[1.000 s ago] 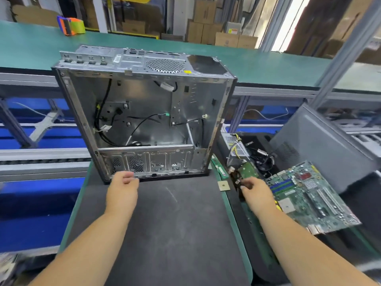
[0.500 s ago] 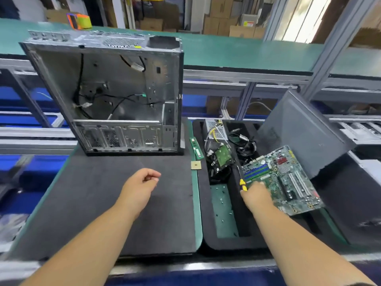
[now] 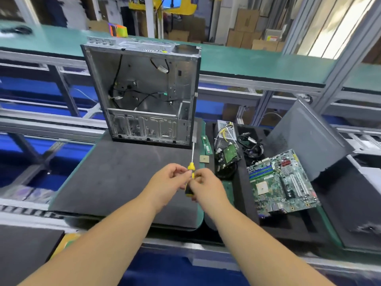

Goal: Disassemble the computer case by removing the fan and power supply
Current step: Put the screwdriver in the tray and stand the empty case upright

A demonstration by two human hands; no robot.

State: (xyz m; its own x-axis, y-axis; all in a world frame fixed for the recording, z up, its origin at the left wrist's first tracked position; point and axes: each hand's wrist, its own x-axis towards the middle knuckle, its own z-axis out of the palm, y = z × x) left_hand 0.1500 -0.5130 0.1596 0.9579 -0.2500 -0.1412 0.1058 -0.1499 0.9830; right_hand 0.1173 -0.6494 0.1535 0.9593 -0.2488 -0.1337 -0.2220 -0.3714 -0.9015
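Both my hands meet mid-air over the dark mat (image 3: 115, 182), near its right edge. Right hand (image 3: 206, 187) grips the yellow-black screwdriver (image 3: 190, 174) by the handle; left hand (image 3: 168, 180) pinches the handle's upper part with its fingertips. Shaft points up toward the computer case (image 3: 144, 93), which stands upright, open side toward me, at the mat's far edge. Bare mat lies between case and hands. Motherboard (image 3: 282, 182), cables and side panel (image 3: 307, 137) sit on the worktop to the right.

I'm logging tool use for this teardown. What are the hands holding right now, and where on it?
A screwdriver: the right hand grips its yellow-and-black handle, and the left hand pinches the handle near the shaft.
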